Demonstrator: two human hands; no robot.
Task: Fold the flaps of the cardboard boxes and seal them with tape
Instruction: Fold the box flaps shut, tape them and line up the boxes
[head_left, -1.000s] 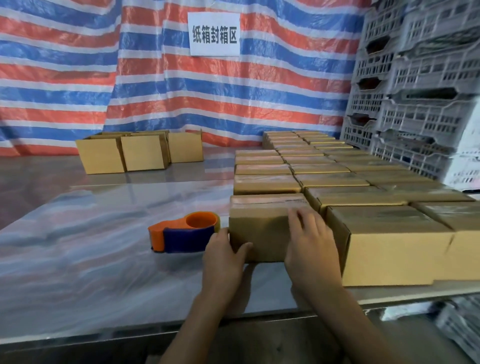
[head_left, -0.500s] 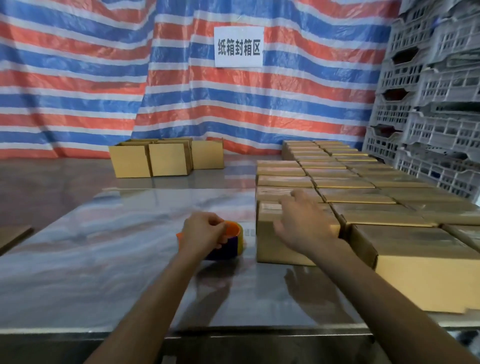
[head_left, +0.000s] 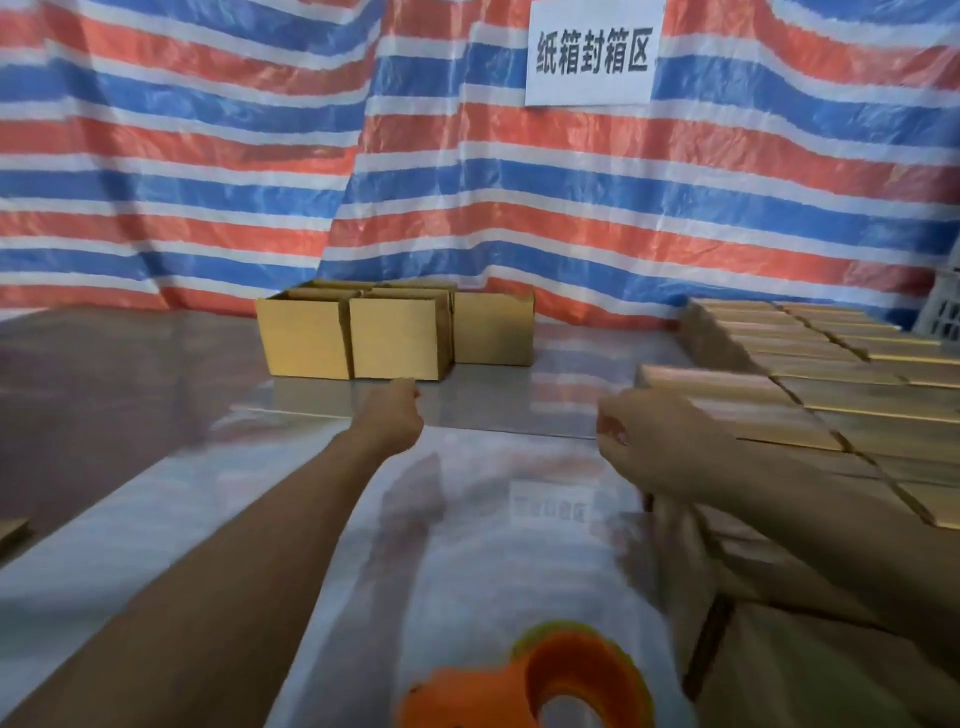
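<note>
I see the orange tape dispenser (head_left: 545, 680) lying on the shiny table (head_left: 156, 519), very close to me at the bottom of the view. No hand touches it.

The left hand (head_left: 397, 410) is stretched out far past the tape dispenser and a bit to its left. Its fingers are curled in like a fist, and I see nothing inside it. The hand is near the open boxes (head_left: 353, 338) but apart from them.

The open boxes stand in a small group, far past the tape dispenser, next to the striped sheet (head_left: 208, 156) that hangs at the back. The sheet has red, blue and white stripes.

The right hand (head_left: 639, 436) is past the tape dispenser and to its right. It is over the near edge of the closed boxes (head_left: 779, 395). The hand is blurry (it looks smeared), so I cannot tell if its fingers are spread or bent, or if it touches a box.

The closed boxes sit in neat rows to the right of the tape dispenser, running away from it toward the sheet.

High up, far past the tape dispenser, a white paper sign (head_left: 592, 52) is stuck on the sheet. It reads 纸箱封箱区 in black.
</note>
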